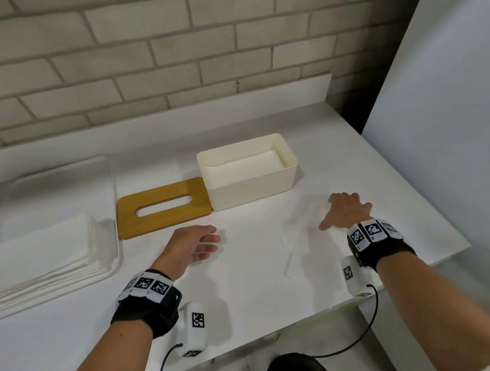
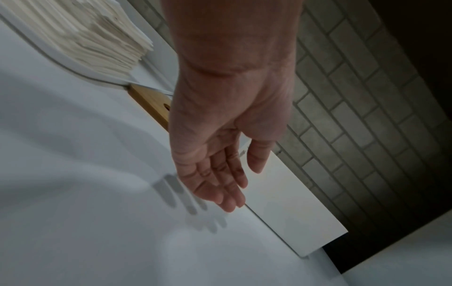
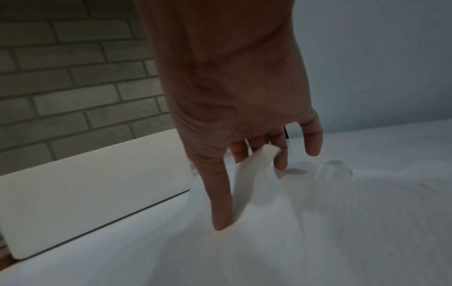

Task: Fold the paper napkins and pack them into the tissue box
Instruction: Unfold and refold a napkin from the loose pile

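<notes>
White paper napkin [image 1: 267, 255] lies spread flat on the table [image 1: 383, 195] before the person, slightly rumpled near its right side. Right hand [image 1: 345, 209] pinches a raised fold of that napkin between its fingers [image 3: 238, 152], the forefinger pressing down on the sheet, as the right wrist view shows. Left hand [image 1: 194, 246] hovers just above the napkin's left part, palm turned up, fingers relaxed, holding nothing. Tissue box [image 1: 249, 170] stands open beyond the napkin with folded napkins already lying in its bottom; its wooden lid [image 1: 162, 207] lies flat just to the left, touching the box. Napkin stack [image 1: 41, 262] waits on a tray [image 1: 114, 260] at far left. Judgement: folding of this sheet is only beginning. To do it well, the left hand should pin the near left corner while the right carries its edge straight across, matching corners before creasing. Thin paper will crumple or tear if dragged, so lift rather than slide.
</notes>
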Action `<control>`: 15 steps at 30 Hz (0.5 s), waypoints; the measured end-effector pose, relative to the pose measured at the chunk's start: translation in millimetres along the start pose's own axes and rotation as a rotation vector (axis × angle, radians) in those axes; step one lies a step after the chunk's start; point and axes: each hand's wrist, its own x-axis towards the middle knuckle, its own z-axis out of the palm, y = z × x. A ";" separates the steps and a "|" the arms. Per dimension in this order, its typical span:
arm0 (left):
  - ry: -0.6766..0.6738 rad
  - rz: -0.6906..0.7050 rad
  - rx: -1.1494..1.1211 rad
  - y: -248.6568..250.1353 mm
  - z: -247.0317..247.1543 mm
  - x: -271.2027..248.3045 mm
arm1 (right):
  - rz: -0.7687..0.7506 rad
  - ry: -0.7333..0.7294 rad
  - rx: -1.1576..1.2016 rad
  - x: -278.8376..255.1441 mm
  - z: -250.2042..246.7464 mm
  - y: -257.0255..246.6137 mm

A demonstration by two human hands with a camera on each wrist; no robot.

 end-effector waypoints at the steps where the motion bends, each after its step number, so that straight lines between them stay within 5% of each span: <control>1: 0.002 -0.003 0.000 -2.6 0.5 -0.2 | -0.010 -0.005 0.008 -0.1 -2.5 -0.4; 10: -0.135 0.042 -0.159 -13.7 29.0 -1.0 | -0.304 -0.241 0.885 -44.9 -49.0 -17.2; 15: -0.281 -0.044 -0.559 -14.1 42.6 3.0 | -0.235 -0.296 1.412 -46.6 -52.8 -22.9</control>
